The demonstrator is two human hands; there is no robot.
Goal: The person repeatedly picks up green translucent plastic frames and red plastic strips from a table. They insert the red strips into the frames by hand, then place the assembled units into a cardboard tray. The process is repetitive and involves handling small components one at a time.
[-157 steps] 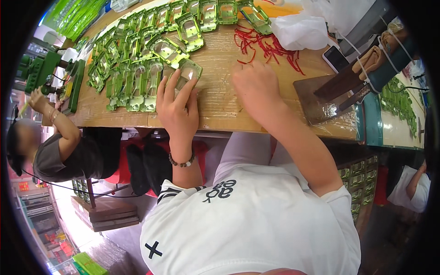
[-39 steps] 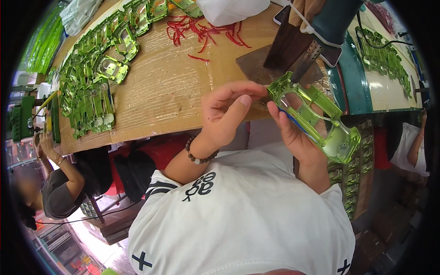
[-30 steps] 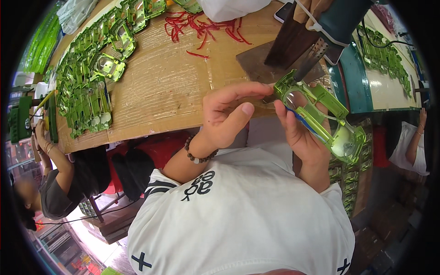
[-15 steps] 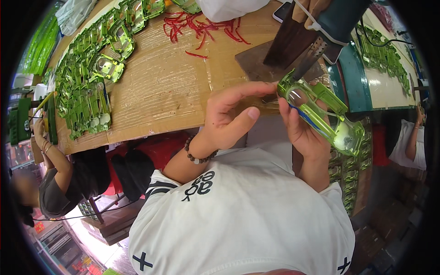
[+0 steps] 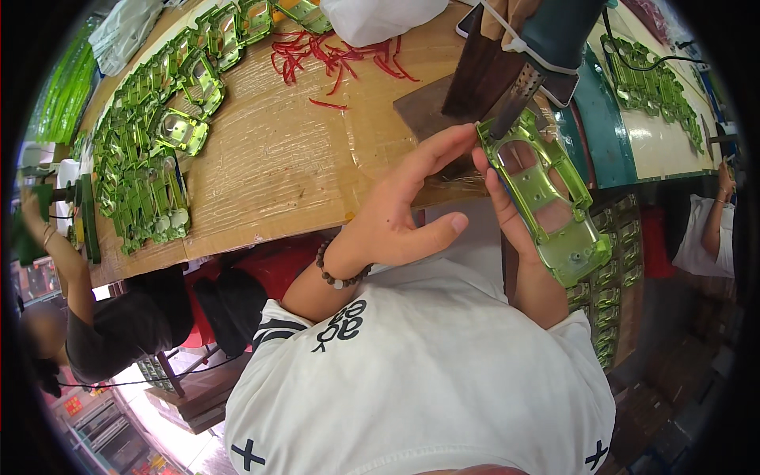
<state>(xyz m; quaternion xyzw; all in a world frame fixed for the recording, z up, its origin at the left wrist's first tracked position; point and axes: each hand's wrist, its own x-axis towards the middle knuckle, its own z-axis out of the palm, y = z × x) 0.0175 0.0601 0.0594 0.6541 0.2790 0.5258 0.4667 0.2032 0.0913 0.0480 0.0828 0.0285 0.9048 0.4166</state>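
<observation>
Gripping a green plastic frame (image 5: 545, 190) along its left edge, the right hand (image 5: 516, 231) keeps closed on it toward half past two of the view. The left hand (image 5: 400, 218) is spread, thumb well away from the forefinger, whose tip is at the frame's upper end; whether it touches is unclear. A perforated metal nozzle (image 5: 522, 85) points down over that end from one o'clock, beneath a dark tool (image 5: 558, 32). Nearby, a brown plate (image 5: 419, 103) lies on the worktop (image 5: 261, 142). Around twelve o'clock are scattered red strips (image 5: 336, 59) and a white plastic bag (image 5: 380, 17). Rows of similar green frames (image 5: 146, 162) crowd ten o'clock. Farther out, a co-worker's dark sleeve (image 5: 103, 344) shows at eight o'clock, and more frames (image 5: 649, 83) lie at two.
</observation>
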